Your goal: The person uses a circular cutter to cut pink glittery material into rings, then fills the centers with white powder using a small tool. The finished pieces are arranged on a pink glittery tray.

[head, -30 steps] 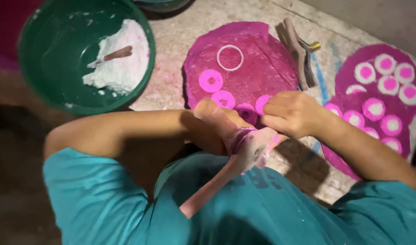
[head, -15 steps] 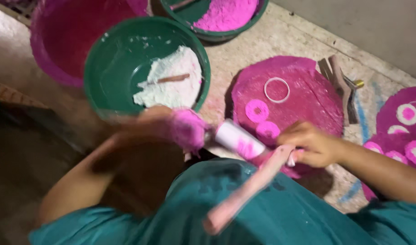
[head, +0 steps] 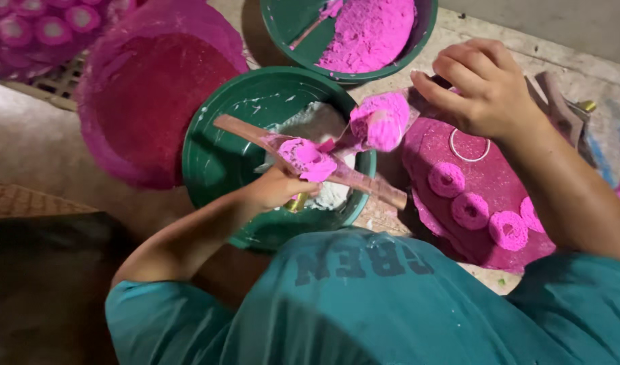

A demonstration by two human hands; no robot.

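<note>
My left hand point(head: 275, 190) grips a long wooden stick point(head: 239, 130) that lies across a green bowl point(head: 203, 157) of white powder point(head: 318, 122). A lump of pink paste point(head: 307, 157) sits on the stick just above my fingers. My right hand point(head: 487, 86) is raised above a pink-coated board point(head: 489, 177). Its fingers hold a short, pink-smeared cylinder mould point(head: 381, 122) over the bowl's right rim, next to the paste. Three pink rings point(head: 470, 211) and a thin white ring point(head: 469, 145) lie on the board.
A second green bowl point(head: 423, 37) with pink powder stands behind the first. A large pink basin point(head: 147, 101) is on the left, with a tray of pink rings point(head: 39, 20) beyond it. Wooden sticks point(head: 560, 101) lie at the far right. My teal shirt fills the bottom.
Both hands have left the pink board for the white-powder bowl. The stick is now in my left hand and the mould by my right. The view has swung left.
</note>
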